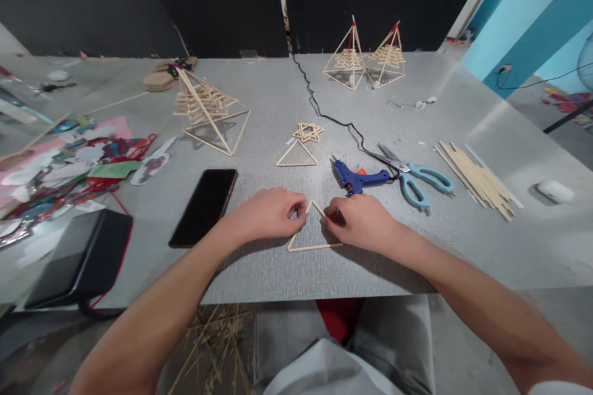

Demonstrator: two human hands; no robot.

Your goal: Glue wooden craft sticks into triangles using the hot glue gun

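Observation:
A triangle of thin wooden sticks (315,248) lies on the grey table near its front edge, its tip pointing away from me. My left hand (278,213) pinches the triangle's left side close to the tip. On the opposite side, my right hand (356,220) has its fingers closed on the right stick and covers part of it. Just beyond the hands rest another stick triangle (296,164) and small stick stars (307,131). A blue glue gun (356,176) lies on its side right behind my right hand.
Scissors (414,180) and loose sticks (477,179) lie to the right, with a white case (555,191) beyond. A phone (204,207), black box (81,256) and stick pyramid (213,111) are leftward. Two pyramids (345,62) stand at the back; a black cord (319,108) crosses the table.

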